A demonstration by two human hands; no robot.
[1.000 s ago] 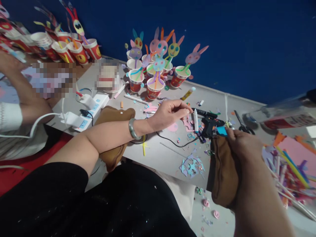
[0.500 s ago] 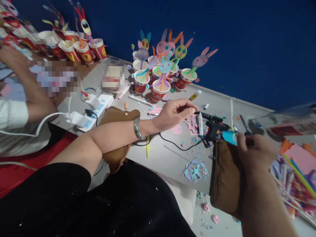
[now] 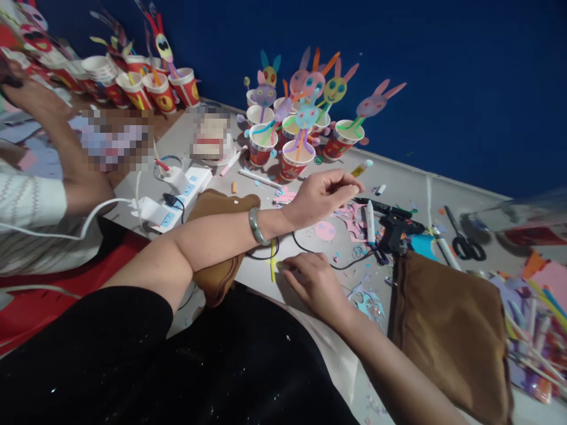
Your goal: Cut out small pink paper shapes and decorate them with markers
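Observation:
My left hand, with a jade-coloured bangle on its wrist, hovers over the table in front of the paper cups. Its thumb and fingertips are pressed together; whatever they may hold is hidden. Lower down, my right hand reaches in with fingers partly bent and apart, nothing visible in them. Its fingertips are beside a thin yellow strip; contact is unclear. To the right of my left hand lie a white marker and a black glue gun. Pink and blue paper offcuts are scattered around.
Cups with paper rabbit figures stand along the blue wall. A power strip and a brown pouch lie left, beside a co-worker's arm. Black scissors, a brown bag and craft sticks are right.
My right hand has moved left from near the scissors and brown bag to beside the yellow strip. My left hand keeps its pinch almost in place; the view has shifted slightly.

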